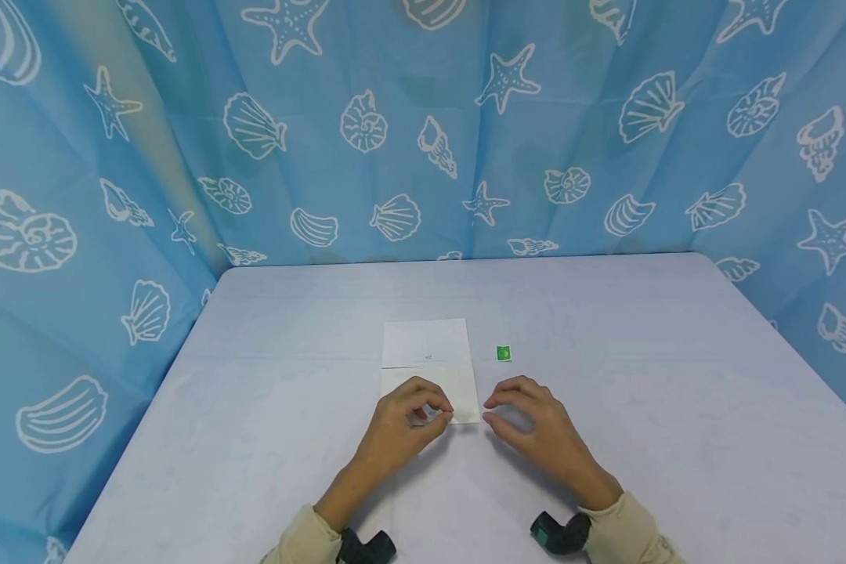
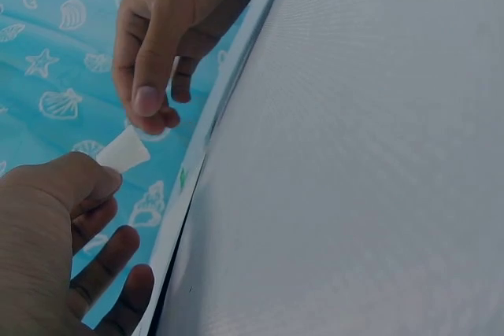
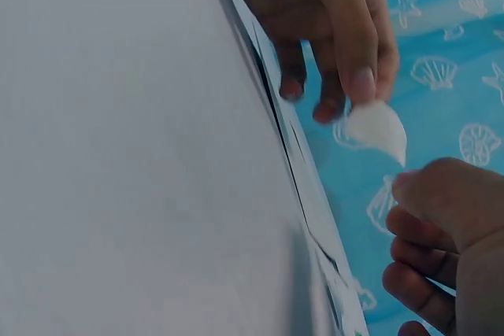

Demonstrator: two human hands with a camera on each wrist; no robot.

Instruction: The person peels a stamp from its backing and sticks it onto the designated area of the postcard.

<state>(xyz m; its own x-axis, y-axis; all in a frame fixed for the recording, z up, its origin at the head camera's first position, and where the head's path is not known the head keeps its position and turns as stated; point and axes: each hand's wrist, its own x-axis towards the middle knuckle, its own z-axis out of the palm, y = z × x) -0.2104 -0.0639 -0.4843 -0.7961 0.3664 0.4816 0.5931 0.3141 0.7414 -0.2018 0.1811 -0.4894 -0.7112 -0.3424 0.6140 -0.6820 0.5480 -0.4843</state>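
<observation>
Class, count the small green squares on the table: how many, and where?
1. The green square lies on the white table, just right of the white paper and beyond the right grip. Any others under that grip or the left grip would be hidden.

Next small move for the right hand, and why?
Probably pinch the free end of the white scrap with the right hand: the left hand pinches its other end, while the right sits beside the free one, apparently holding nothing.
</observation>
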